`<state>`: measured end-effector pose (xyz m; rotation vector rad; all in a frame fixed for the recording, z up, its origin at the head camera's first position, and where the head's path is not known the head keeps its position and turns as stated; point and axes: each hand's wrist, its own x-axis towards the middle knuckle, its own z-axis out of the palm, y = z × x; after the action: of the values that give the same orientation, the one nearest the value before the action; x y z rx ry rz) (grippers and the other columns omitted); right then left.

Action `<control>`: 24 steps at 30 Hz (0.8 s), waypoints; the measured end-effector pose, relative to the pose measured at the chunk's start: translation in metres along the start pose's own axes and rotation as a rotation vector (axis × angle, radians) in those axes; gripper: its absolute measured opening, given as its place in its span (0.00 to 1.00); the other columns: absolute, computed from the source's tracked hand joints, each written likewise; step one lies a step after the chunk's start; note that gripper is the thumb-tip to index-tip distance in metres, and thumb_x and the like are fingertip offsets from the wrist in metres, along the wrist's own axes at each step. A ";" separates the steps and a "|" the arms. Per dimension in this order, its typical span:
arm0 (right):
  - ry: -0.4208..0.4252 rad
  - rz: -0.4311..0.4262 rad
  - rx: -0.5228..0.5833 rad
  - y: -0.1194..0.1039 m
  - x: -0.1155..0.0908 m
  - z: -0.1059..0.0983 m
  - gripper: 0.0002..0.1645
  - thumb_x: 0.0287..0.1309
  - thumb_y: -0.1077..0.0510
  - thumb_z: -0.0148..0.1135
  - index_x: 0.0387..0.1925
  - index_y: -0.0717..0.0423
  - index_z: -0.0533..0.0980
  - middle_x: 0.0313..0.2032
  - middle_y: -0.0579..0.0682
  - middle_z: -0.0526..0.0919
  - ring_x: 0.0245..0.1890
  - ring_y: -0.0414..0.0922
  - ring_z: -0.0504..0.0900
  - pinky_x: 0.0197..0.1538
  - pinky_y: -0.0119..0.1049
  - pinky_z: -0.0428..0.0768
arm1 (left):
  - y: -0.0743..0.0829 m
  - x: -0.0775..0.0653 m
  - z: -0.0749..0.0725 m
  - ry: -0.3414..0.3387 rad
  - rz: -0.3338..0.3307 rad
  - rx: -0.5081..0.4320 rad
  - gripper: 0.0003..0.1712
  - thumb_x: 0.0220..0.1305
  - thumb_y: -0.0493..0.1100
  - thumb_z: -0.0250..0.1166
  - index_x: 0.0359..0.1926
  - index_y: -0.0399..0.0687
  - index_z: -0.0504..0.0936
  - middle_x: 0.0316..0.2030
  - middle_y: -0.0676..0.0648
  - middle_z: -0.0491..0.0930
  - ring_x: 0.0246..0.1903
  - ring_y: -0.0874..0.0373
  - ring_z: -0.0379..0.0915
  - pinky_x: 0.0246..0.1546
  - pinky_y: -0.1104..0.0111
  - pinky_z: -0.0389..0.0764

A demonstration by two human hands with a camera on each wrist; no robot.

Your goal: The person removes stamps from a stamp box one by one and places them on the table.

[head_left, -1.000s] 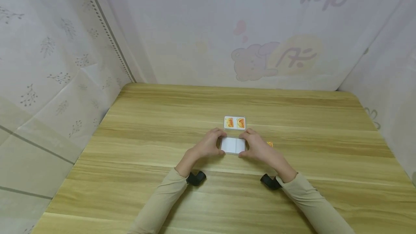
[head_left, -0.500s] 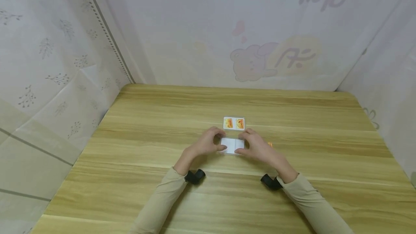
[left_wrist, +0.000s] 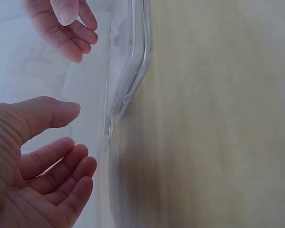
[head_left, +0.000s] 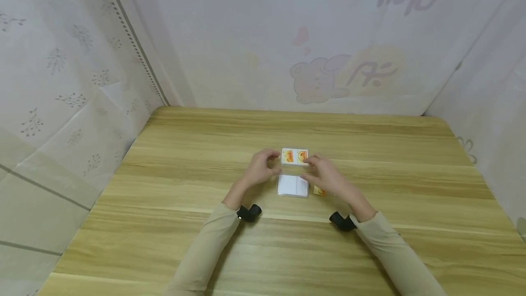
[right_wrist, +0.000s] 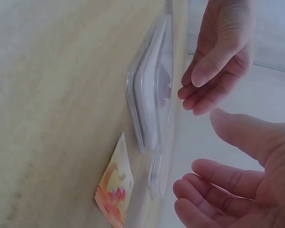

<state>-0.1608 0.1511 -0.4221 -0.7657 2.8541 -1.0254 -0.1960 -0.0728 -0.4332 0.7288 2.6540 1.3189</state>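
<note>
A flat clear plastic case (head_left: 292, 185) with a white insert lies on the table between my forearms. Just beyond it lies a second clear case (head_left: 294, 156) showing two orange pictures. My left hand (head_left: 260, 169) hovers by the left ends of both cases, thumb and fingers apart, holding nothing. Over on the right side, my right hand (head_left: 326, 175) overlaps the corners of both cases in the head view; in the right wrist view its loosely bent fingers (right_wrist: 218, 194) are off the plastic. A small orange stamp (right_wrist: 116, 187) with a perforated edge lies right of the near case.
The wood-grain table (head_left: 205, 140) reaches back to a pale printed curtain (head_left: 230, 58). Another patterned curtain (head_left: 74, 81) hangs along the left side. Black wrist mounts (head_left: 249, 214) jut inward from both forearms.
Both hands have let go of the near case's ends and moved up and away, toward the far case. More of the orange stamp has come into view beside the right hand.
</note>
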 end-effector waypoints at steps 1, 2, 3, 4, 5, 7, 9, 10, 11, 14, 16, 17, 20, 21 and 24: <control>0.006 0.006 0.005 0.001 0.001 -0.001 0.25 0.54 0.60 0.66 0.48 0.74 0.73 0.43 0.65 0.76 0.44 0.58 0.76 0.46 0.49 0.78 | 0.000 0.002 0.000 0.009 0.001 0.008 0.23 0.52 0.31 0.67 0.50 0.26 0.74 0.45 0.34 0.76 0.47 0.43 0.72 0.51 0.57 0.74; 0.011 0.009 0.007 0.002 0.002 -0.001 0.25 0.54 0.60 0.66 0.49 0.73 0.73 0.44 0.65 0.76 0.44 0.59 0.76 0.46 0.49 0.78 | -0.001 0.003 0.001 0.015 -0.001 0.016 0.24 0.52 0.31 0.68 0.51 0.26 0.74 0.46 0.34 0.76 0.47 0.44 0.72 0.51 0.57 0.74; 0.015 0.011 0.011 0.003 0.003 -0.002 0.25 0.53 0.61 0.67 0.49 0.74 0.73 0.44 0.65 0.76 0.44 0.59 0.76 0.46 0.49 0.78 | -0.001 0.005 0.001 0.016 -0.007 0.024 0.26 0.51 0.31 0.68 0.52 0.26 0.73 0.47 0.34 0.76 0.48 0.44 0.71 0.52 0.57 0.73; 0.018 0.012 0.015 0.003 0.003 -0.003 0.25 0.53 0.62 0.66 0.49 0.74 0.73 0.44 0.65 0.76 0.45 0.59 0.76 0.47 0.50 0.77 | -0.001 0.007 0.001 0.013 -0.013 0.028 0.28 0.51 0.32 0.69 0.53 0.26 0.72 0.48 0.34 0.75 0.49 0.43 0.71 0.52 0.57 0.73; 0.019 0.016 0.022 0.004 0.004 -0.003 0.25 0.53 0.63 0.66 0.49 0.74 0.72 0.44 0.66 0.76 0.45 0.60 0.76 0.47 0.50 0.77 | -0.001 0.009 0.001 0.010 -0.017 0.032 0.30 0.50 0.32 0.70 0.55 0.26 0.71 0.49 0.34 0.74 0.50 0.43 0.70 0.52 0.57 0.73; 0.021 0.019 0.024 0.005 0.006 -0.004 0.25 0.53 0.63 0.66 0.50 0.74 0.72 0.44 0.66 0.75 0.45 0.60 0.75 0.47 0.51 0.77 | -0.001 0.012 0.001 0.000 -0.030 0.027 0.35 0.48 0.33 0.71 0.57 0.26 0.69 0.52 0.33 0.72 0.51 0.42 0.69 0.54 0.57 0.72; 0.025 0.017 0.017 0.007 0.008 -0.004 0.25 0.52 0.64 0.66 0.50 0.75 0.72 0.44 0.66 0.75 0.45 0.60 0.75 0.47 0.52 0.76 | -0.001 0.016 0.001 -0.008 -0.037 0.024 0.38 0.47 0.34 0.72 0.58 0.26 0.67 0.53 0.33 0.71 0.52 0.42 0.68 0.55 0.57 0.71; 0.026 0.020 0.014 0.008 0.009 -0.004 0.25 0.52 0.64 0.66 0.50 0.75 0.72 0.45 0.66 0.75 0.46 0.60 0.75 0.47 0.52 0.76 | -0.002 0.017 0.001 -0.009 -0.035 0.027 0.39 0.46 0.34 0.72 0.59 0.26 0.66 0.53 0.33 0.71 0.53 0.42 0.68 0.55 0.57 0.71; 0.027 0.025 0.013 0.008 0.010 -0.004 0.26 0.52 0.64 0.66 0.51 0.74 0.71 0.45 0.66 0.75 0.46 0.60 0.75 0.47 0.52 0.76 | -0.002 0.019 0.001 -0.010 -0.038 0.029 0.39 0.46 0.34 0.73 0.59 0.26 0.66 0.53 0.33 0.70 0.53 0.42 0.68 0.55 0.57 0.71; 0.028 0.047 0.018 0.010 0.013 -0.005 0.27 0.52 0.63 0.67 0.52 0.74 0.71 0.47 0.66 0.75 0.47 0.60 0.74 0.48 0.52 0.76 | -0.003 0.023 0.001 -0.017 -0.042 0.043 0.40 0.45 0.34 0.73 0.59 0.27 0.66 0.54 0.34 0.70 0.53 0.43 0.68 0.56 0.58 0.70; 0.032 0.063 0.023 0.011 0.015 -0.005 0.28 0.51 0.63 0.67 0.53 0.73 0.71 0.48 0.66 0.74 0.48 0.60 0.74 0.48 0.52 0.76 | -0.004 0.026 0.001 -0.028 -0.052 0.049 0.40 0.46 0.35 0.73 0.60 0.27 0.66 0.54 0.34 0.70 0.54 0.43 0.67 0.56 0.58 0.70; 0.034 0.069 0.027 0.011 0.016 -0.006 0.29 0.51 0.63 0.67 0.53 0.73 0.70 0.48 0.67 0.74 0.48 0.60 0.74 0.49 0.52 0.76 | -0.004 0.027 0.001 -0.034 -0.059 0.049 0.41 0.46 0.35 0.73 0.60 0.27 0.66 0.54 0.35 0.70 0.54 0.43 0.67 0.56 0.58 0.70; 0.040 0.085 0.022 0.011 0.019 -0.006 0.30 0.51 0.62 0.68 0.54 0.73 0.70 0.49 0.66 0.74 0.49 0.60 0.74 0.49 0.51 0.76 | -0.005 0.031 0.001 -0.047 -0.075 0.051 0.41 0.46 0.36 0.73 0.61 0.28 0.66 0.55 0.35 0.70 0.54 0.44 0.67 0.57 0.58 0.69; 0.039 0.089 0.019 0.011 0.020 -0.007 0.31 0.51 0.62 0.68 0.54 0.73 0.70 0.49 0.66 0.74 0.49 0.60 0.74 0.49 0.51 0.76 | -0.005 0.032 0.001 -0.051 -0.080 0.050 0.41 0.46 0.36 0.73 0.61 0.29 0.66 0.55 0.36 0.70 0.54 0.44 0.67 0.57 0.58 0.69; 0.031 0.105 0.016 0.011 0.022 -0.007 0.31 0.51 0.61 0.68 0.55 0.72 0.70 0.48 0.65 0.74 0.49 0.60 0.74 0.50 0.50 0.76 | -0.006 0.034 0.002 -0.063 -0.093 0.049 0.41 0.47 0.36 0.73 0.61 0.29 0.66 0.55 0.36 0.69 0.55 0.45 0.66 0.57 0.59 0.69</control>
<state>-0.1860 0.1526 -0.4195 -0.5966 2.8732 -1.0540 -0.2275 -0.0588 -0.4344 0.6324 2.6443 1.1924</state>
